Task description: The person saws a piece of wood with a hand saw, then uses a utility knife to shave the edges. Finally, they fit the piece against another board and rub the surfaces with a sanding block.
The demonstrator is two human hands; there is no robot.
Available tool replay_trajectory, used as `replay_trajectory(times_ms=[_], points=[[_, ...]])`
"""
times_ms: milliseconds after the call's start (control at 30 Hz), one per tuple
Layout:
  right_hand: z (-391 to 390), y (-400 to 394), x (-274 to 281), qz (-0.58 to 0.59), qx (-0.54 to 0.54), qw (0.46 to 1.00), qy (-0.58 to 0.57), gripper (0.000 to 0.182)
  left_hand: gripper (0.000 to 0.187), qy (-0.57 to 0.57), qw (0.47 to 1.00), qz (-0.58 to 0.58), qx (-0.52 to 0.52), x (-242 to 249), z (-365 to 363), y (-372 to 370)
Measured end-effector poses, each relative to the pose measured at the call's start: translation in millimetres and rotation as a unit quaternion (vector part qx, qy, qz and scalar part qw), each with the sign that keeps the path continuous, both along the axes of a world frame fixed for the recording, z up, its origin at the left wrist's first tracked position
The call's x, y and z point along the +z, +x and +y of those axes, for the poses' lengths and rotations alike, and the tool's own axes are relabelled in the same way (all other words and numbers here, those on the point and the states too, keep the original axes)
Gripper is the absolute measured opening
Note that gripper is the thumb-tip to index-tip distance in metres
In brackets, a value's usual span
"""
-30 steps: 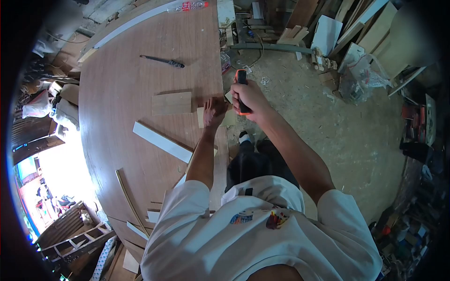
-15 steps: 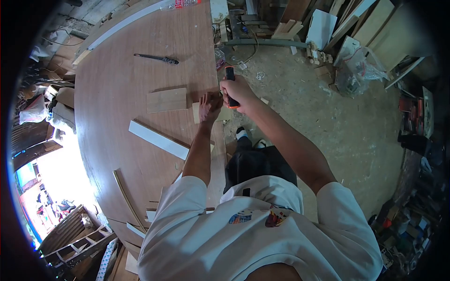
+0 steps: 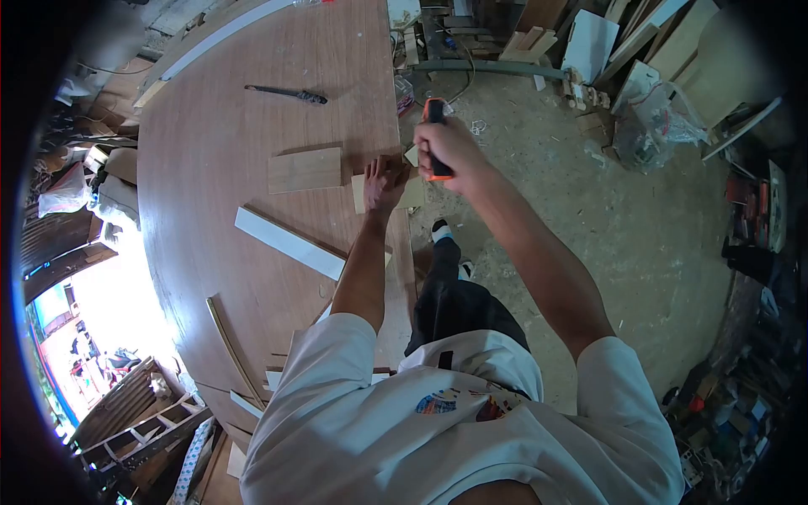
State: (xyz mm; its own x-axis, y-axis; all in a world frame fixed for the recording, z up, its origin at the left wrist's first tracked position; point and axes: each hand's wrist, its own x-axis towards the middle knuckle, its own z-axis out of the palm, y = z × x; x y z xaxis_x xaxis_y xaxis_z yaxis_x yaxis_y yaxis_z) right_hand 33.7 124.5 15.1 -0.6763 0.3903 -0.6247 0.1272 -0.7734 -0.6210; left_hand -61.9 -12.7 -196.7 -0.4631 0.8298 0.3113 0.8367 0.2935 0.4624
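My left hand [image 3: 385, 185] presses down on a small pale wooden board [image 3: 411, 194] at the edge of the workbench [image 3: 210, 168], its fingers bent over the wood. My right hand [image 3: 454, 150] is wrapped around the black-and-orange handle of what looks like a handsaw [image 3: 437, 160], just past the bench edge. The blade cannot be made out from above. Between the hands, a small light piece of wood [image 3: 411, 156] shows at the edge. Left of my left hand lies a rectangular wooden block [image 3: 305, 170].
A white-faced strip [image 3: 290, 243] lies slanted on the bench, with a thin brass-coloured strip [image 3: 231, 349] nearer me. A dark slender tool [image 3: 286, 93] lies farther off. Boards [image 3: 589, 46] and a plastic bag [image 3: 652, 130] stand beyond the floor at right.
My right hand has moved right and slightly up with the handsaw, away from my left hand. The left hand stays on the board. The view has shifted a little.
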Motion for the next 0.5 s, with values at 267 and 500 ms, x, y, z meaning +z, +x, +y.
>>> replay_trajectory(times_ms=[267,500], points=[[-6.6,4.3,19.9,0.007,-0.007,1.0,0.004,0.012,0.016,-0.023,1.0,0.019,0.001,-2.8,4.1,-1.9],[-7.8,15.5,47.7,0.023,0.001,1.0,-0.011,0.011,0.017,-0.012,1.0,0.011,-0.001,-5.4,5.3,-2.3]])
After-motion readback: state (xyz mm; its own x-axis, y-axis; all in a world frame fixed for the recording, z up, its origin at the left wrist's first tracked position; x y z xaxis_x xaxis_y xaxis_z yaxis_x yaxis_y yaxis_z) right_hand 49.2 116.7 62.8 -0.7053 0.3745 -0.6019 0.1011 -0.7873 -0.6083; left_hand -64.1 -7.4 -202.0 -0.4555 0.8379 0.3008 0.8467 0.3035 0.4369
